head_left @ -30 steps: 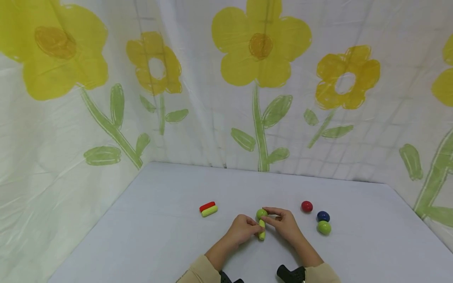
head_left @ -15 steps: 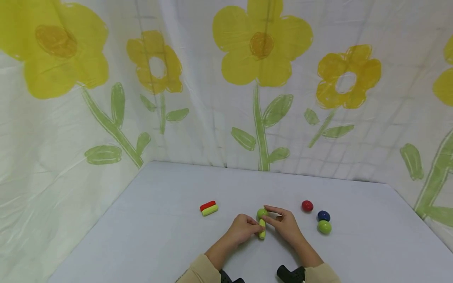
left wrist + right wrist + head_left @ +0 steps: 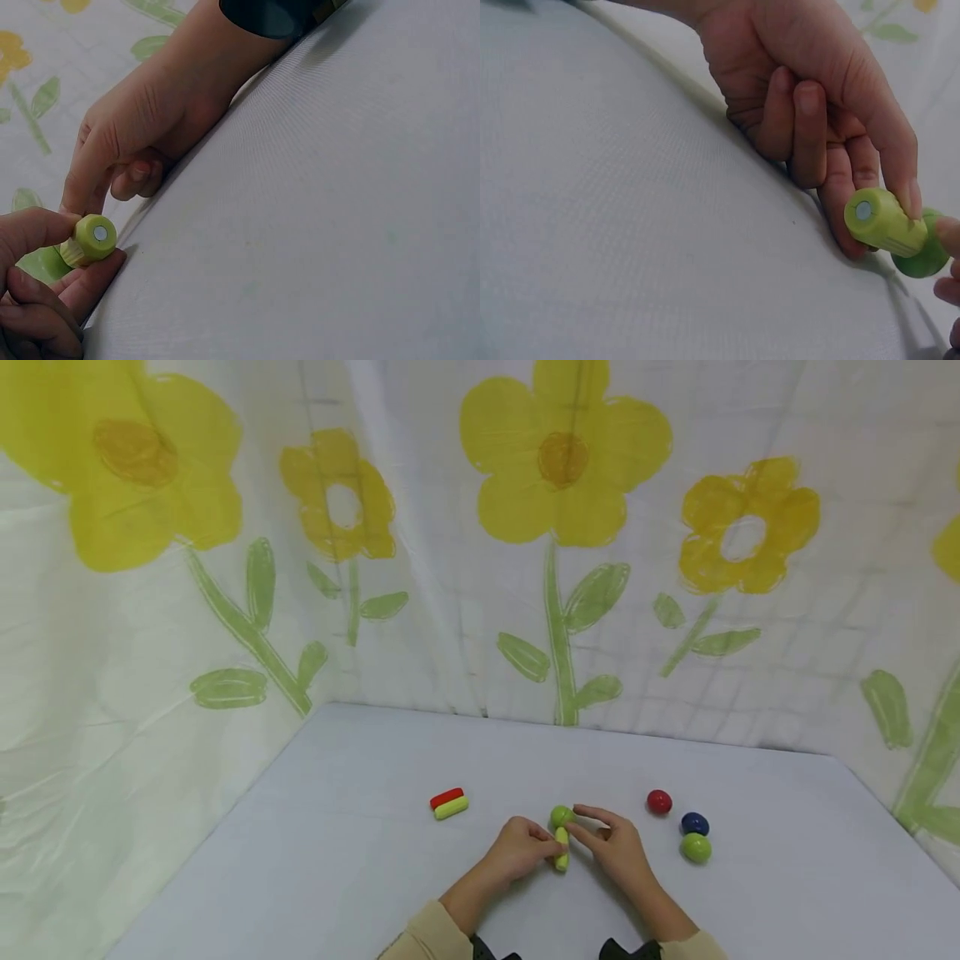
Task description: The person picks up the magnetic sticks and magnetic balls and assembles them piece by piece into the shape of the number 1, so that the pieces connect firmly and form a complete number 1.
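Note:
A short yellow-green toy rod (image 3: 562, 860) with a round grey disc in its end is pinched between the thumb and fingers of my left hand (image 3: 521, 847). At its far end sits a green ball (image 3: 561, 816), touching the rod. My right hand (image 3: 621, 850) is beside the ball, its index finger extended at the ball's right edge and its thumb near the joint. In the right wrist view the rod (image 3: 889, 223) meets the ball (image 3: 921, 259), partly behind the right fingertips (image 3: 950, 234). The left wrist view shows the disc end of the rod (image 3: 99, 233) facing the camera.
A red rod (image 3: 446, 797) and a yellow-green rod (image 3: 452, 808) lie side by side on the white table (image 3: 315, 860), left of the hands. To the right are a red ball (image 3: 659, 802), a blue ball (image 3: 695, 824) and another green ball (image 3: 696, 848). A flowered curtain (image 3: 420, 635) hangs behind.
The right fingers, earlier around the top and side of the ball, have loosened and shifted right to its edge. My left hand keeps its pinch on the rod. The head view has turned slightly left.

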The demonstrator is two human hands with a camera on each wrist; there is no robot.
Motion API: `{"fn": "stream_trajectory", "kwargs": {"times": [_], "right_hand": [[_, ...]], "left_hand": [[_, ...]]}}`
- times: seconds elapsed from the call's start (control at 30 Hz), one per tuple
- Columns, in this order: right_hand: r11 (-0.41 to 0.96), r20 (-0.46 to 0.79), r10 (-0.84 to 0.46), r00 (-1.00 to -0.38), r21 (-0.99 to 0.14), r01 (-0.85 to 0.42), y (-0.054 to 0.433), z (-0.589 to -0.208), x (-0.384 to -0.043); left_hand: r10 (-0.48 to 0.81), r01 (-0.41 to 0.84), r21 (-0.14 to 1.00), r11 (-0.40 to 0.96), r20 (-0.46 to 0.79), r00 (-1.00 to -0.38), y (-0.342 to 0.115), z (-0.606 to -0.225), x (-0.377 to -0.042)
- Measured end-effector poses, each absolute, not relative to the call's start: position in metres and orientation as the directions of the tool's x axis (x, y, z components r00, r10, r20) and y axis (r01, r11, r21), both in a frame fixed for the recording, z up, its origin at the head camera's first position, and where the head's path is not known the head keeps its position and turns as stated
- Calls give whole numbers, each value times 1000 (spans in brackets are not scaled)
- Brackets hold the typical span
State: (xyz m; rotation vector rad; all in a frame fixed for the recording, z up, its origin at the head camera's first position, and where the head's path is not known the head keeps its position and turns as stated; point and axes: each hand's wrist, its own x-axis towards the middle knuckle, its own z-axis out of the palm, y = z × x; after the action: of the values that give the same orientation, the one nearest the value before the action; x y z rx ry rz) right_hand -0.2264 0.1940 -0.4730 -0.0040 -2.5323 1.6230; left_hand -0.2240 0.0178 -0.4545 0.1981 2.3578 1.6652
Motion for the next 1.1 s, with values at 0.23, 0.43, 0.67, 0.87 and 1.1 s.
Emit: {"fn": "stream_trajectory", "kwargs": {"times": [0.23,0.43,0.67,0.87,1.1], "right_hand": [[477,105,69,-992,-877,-60,199,-469,-219],[526,106,86,-991,-850,-46,211,-467,-209],[550,140,113,-984,-834,-55,226,-468,-192],[583,156,105,-982,-810,-66,232,-468,-181],[604,279,161,-947,-786,-129,241,-469,-169]], "left_hand": [[248,-29,938,345,-121,-961,18,-456,-225],[245,-27,932,362,-123,-962,18,-457,-225],[238,-51,930,364,-146,-960,19,-456,-224],[239,-66,924,376,-166,-957,17,-454,-224],[255,-58,930,364,-160,-954,17,-454,-225]]}}
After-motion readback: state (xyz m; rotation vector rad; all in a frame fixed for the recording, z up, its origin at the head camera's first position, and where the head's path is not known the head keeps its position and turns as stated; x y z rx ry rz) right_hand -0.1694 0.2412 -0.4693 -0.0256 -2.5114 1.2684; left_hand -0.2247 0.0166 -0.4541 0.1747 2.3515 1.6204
